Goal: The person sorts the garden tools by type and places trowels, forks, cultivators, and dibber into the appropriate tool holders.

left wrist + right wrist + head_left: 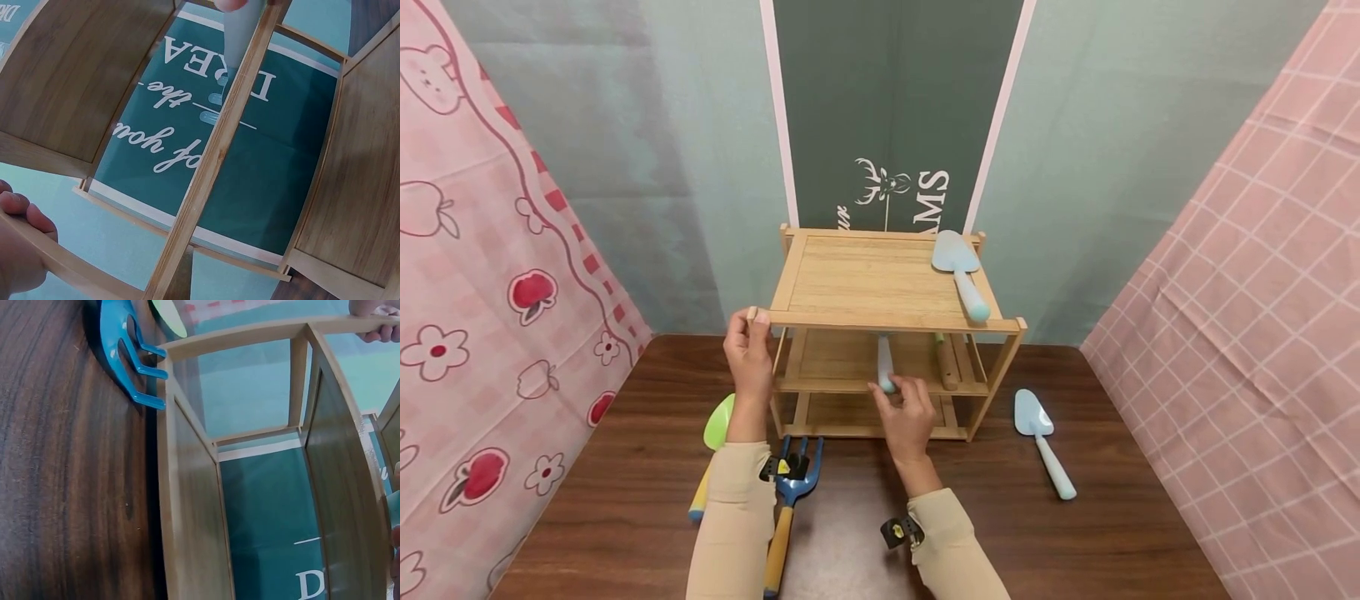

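My left hand (749,354) grips the front left corner of the wooden three-tier shelf (880,319) at its top rail. With thumb and fingers, my right hand (907,417) pinches the handle end of a pale blue hand fork (885,358) on the middle tier. The left wrist view shows this fork's tines (215,99) partly behind a rail. Right of it on the same tier lies a wooden-handled tool (948,362) with a green part, its head hidden. A light blue trowel (955,252) rests on the top tier, handle toward me.
On the brown table (1120,517), another light blue trowel (1036,417) lies right of the shelf. A blue garden fork (801,482) with a yellow handle lies in front at left, near a green trowel (718,423) partly behind my left arm. Fabric walls stand around.
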A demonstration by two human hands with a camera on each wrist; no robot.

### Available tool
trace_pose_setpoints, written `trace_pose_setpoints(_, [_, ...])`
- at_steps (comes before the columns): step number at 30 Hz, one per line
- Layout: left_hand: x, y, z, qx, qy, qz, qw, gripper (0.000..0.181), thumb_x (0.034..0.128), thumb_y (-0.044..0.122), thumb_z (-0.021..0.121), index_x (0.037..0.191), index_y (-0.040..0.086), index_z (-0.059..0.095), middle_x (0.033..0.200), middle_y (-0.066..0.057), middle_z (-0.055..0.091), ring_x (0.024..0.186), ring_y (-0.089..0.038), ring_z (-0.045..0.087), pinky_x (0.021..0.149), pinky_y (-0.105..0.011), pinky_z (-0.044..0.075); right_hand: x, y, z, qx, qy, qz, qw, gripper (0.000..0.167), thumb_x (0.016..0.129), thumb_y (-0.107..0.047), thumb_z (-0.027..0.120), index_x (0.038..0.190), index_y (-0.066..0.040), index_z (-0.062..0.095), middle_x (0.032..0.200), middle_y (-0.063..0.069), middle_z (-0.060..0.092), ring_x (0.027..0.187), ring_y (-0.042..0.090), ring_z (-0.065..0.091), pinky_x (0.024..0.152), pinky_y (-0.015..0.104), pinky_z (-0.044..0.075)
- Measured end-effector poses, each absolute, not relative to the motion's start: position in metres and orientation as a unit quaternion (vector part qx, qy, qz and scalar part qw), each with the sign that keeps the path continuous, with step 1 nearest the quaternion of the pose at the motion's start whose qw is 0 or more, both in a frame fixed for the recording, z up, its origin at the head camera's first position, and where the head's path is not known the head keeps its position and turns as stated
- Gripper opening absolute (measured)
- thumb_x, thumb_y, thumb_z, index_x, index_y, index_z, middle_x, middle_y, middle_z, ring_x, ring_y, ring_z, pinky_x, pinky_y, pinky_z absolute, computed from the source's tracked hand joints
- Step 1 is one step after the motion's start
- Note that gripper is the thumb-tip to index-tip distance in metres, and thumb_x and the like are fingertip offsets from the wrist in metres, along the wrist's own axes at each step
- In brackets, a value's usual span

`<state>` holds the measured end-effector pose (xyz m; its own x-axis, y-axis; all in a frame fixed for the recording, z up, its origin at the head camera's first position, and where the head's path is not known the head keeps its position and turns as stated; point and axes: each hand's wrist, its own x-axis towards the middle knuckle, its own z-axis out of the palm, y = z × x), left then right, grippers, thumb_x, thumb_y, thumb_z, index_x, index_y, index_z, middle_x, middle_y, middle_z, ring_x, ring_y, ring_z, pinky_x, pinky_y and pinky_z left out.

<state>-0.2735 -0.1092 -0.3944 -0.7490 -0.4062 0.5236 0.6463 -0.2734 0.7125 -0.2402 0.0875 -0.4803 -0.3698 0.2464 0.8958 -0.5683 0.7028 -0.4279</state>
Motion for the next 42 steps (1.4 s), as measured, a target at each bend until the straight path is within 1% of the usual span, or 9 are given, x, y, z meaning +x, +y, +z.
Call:
trace_pose_setpoints(10, [-0.272, -0.11, -0.393, -0.115, -0.508, -0.787, 0.331, 0.007, 0.0907, 0.005, 0.052, 0.09, 0.01, 0.057, 0.065, 0.003, 0.044, 0.058, -0.01, 0.037, 0.055, -0.023, 0.031, -0.24, 0.089, -0.484, 0.104, -0.746, 0.36, 0.55, 0.033, 0.058, -0.01, 0.088, 0.08, 0.001, 0.066, 0.077, 0.009, 0.059, 0.062, 0.02, 0.06, 0.051, 0.029, 0.05])
trace_pose_setpoints(12, [-0.272, -0.11, -0.393, -0.115, -0.51, -0.785, 0.333, 0.007, 0.0907, 0.005, 0.052, 0.09, 0.009, 0.057, 0.065, 0.002, 0.044, 0.057, -0.01, 0.037, 0.054, -0.023, 0.031, -0.238, 0.089, -0.483, 0.103, -0.753, 0.361, 0.541, 0.033, 0.059, -0.011, 0.088, 0.081, 0.002, 0.066, 0.077, 0.009, 0.059, 0.064, 0.021, 0.06, 0.053, 0.031, 0.05])
trace_pose_setpoints(15, [-0.272, -0.11, -0.393, -0.116, -0.51, -0.783, 0.336, 0.006, 0.0906, 0.005, 0.053, 0.089, 0.01, 0.057, 0.065, 0.003, 0.043, 0.057, -0.01, 0.037, 0.054, -0.023, 0.031, -0.233, 0.09, -0.479, 0.098, -0.773, 0.367, 0.508, 0.034, 0.064, -0.015, 0.086, 0.085, 0.002, 0.066, 0.08, 0.011, 0.059, 0.068, 0.023, 0.06, 0.055, 0.034, 0.05])
trace_pose_setpoints(18, [-0.272, -0.11, -0.393, -0.119, -0.51, -0.782, 0.338, 0.006, 0.0907, 0.005, 0.053, 0.089, 0.01, 0.057, 0.065, 0.003, 0.043, 0.056, -0.009, 0.036, 0.054, -0.022, 0.031, -0.225, 0.092, -0.473, 0.087, -0.806, 0.371, 0.453, 0.035, 0.07, -0.016, 0.082, 0.093, 0.003, 0.065, 0.087, 0.013, 0.059, 0.073, 0.025, 0.059, 0.057, 0.037, 0.049])
trace_pose_setpoints(23, [-0.273, -0.109, -0.393, -0.121, -0.509, -0.783, 0.337, 0.006, 0.0908, 0.006, 0.053, 0.089, 0.01, 0.057, 0.066, 0.002, 0.043, 0.056, -0.01, 0.036, 0.054, -0.021, 0.031, -0.209, 0.099, -0.462, 0.06, -0.859, 0.376, 0.341, 0.042, 0.076, -0.015, 0.076, 0.11, 0.002, 0.059, 0.102, 0.014, 0.056, 0.091, 0.03, 0.055, 0.071, 0.043, 0.047])
trace_pose_setpoints(25, [-0.273, -0.109, -0.393, -0.119, -0.511, -0.782, 0.337, 0.006, 0.0908, 0.006, 0.053, 0.089, 0.011, 0.057, 0.067, 0.001, 0.044, 0.056, -0.01, 0.037, 0.055, -0.022, 0.032, -0.203, 0.103, -0.457, 0.054, -0.871, 0.379, 0.308, 0.044, 0.078, -0.015, 0.074, 0.115, 0.002, 0.058, 0.106, 0.014, 0.055, 0.097, 0.031, 0.054, 0.076, 0.046, 0.046])
trace_pose_setpoints(32, [-0.274, -0.11, -0.394, -0.12, -0.513, -0.78, 0.338, 0.006, 0.0912, 0.007, 0.053, 0.09, 0.01, 0.057, 0.066, 0.003, 0.042, 0.056, -0.007, 0.036, 0.054, -0.021, 0.031, -0.189, 0.114, -0.442, 0.057, -0.902, 0.369, 0.217, 0.042, 0.08, -0.02, 0.073, 0.114, 0.0, 0.059, 0.11, 0.017, 0.056, 0.103, 0.036, 0.053, 0.083, 0.049, 0.043])
trace_pose_setpoints(37, [-0.274, -0.11, -0.394, -0.13, -0.51, -0.779, 0.341, 0.007, 0.0913, 0.005, 0.051, 0.09, 0.01, 0.056, 0.064, 0.003, 0.041, 0.053, -0.007, 0.033, 0.052, -0.021, 0.027, -0.177, 0.125, -0.431, 0.07, -0.934, 0.334, 0.106, 0.046, 0.081, -0.026, 0.072, 0.116, 0.0, 0.06, 0.111, 0.02, 0.055, 0.103, 0.038, 0.052, 0.083, 0.051, 0.042])
trace_pose_setpoints(42, [-0.274, -0.109, -0.394, -0.13, -0.505, -0.781, 0.343, 0.008, 0.0907, 0.004, 0.051, 0.09, 0.01, 0.057, 0.064, 0.003, 0.041, 0.053, -0.007, 0.034, 0.052, -0.021, 0.028, -0.169, 0.14, -0.426, 0.107, -0.951, 0.292, 0.003, 0.052, 0.081, -0.028, 0.072, 0.121, 0.0, 0.057, 0.115, 0.021, 0.055, 0.106, 0.04, 0.051, 0.084, 0.052, 0.042])
